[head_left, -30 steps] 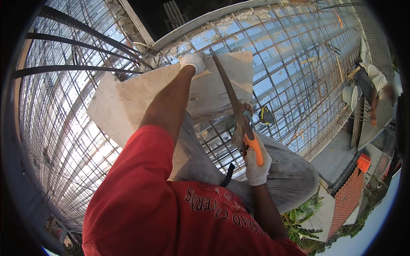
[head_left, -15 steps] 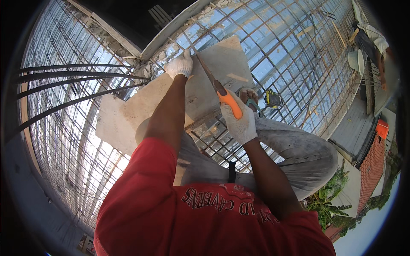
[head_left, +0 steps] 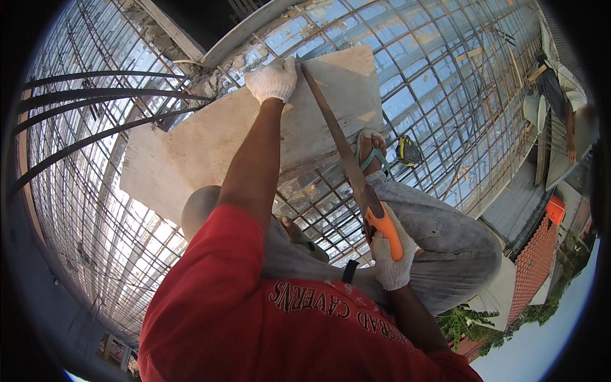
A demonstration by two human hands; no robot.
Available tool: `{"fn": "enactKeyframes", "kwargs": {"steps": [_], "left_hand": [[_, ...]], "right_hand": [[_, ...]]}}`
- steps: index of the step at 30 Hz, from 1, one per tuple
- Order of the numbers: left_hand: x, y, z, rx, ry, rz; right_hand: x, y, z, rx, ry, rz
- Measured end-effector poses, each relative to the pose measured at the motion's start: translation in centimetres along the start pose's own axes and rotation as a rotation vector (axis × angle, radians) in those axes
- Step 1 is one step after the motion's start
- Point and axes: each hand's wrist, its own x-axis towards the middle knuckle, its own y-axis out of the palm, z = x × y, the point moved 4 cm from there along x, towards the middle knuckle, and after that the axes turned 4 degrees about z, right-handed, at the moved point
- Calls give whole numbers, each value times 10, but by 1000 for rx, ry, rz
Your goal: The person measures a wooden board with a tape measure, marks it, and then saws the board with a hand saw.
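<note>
Orange-handled, the handsaw (head_left: 342,146) is held by the gloved right hand (head_left: 389,254) at 4 o'clock in the head view, with the fingers closed round the grip and the blade aimed toward 11 o'clock. Under the blade's far half, around 11 o'clock, the pale board (head_left: 191,149) is laid over the rebar grid (head_left: 433,89). Its far edge is covered by the gloved left hand (head_left: 272,81), just beside the blade's tip; whether the fingers are curled under the edge cannot be told, nor whether the teeth are set in a cut.

For clean sawing, the board is probably best pinned firmly, strokes kept long and straight, and the left hand placed farther toward 9 o'clock, clear of the teeth. Most care seems owed to the sandalled foot (head_left: 371,145) at 2 o'clock, which is planted close beside the blade and could be nicked.

Just past the foot, an apparent tape measure (head_left: 408,151), yellow and black, is seen on the grid. Bent reinforcing bars (head_left: 114,93) are fanned out at 10 o'clock, and a co-worker (head_left: 565,89) is seen well apart at 2.
</note>
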Motion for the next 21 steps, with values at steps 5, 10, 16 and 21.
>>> {"fn": "enactKeyframes", "kwargs": {"steps": [5, 10, 16, 21], "left_hand": [[-9, -21, -17, 1, 67, 12], [-3, -20, -12, 10, 39, 90], [-4, -11, -14, -20, 44, 146], [8, -7, -14, 0, 20, 120]], "right_hand": [[87, 34, 46, -24, -8, 46], [3, 8, 37, -40, -80, -37], [67, 31, 46, -27, 119, 72], [4, -10, 17, -35, 32, -37]]}}
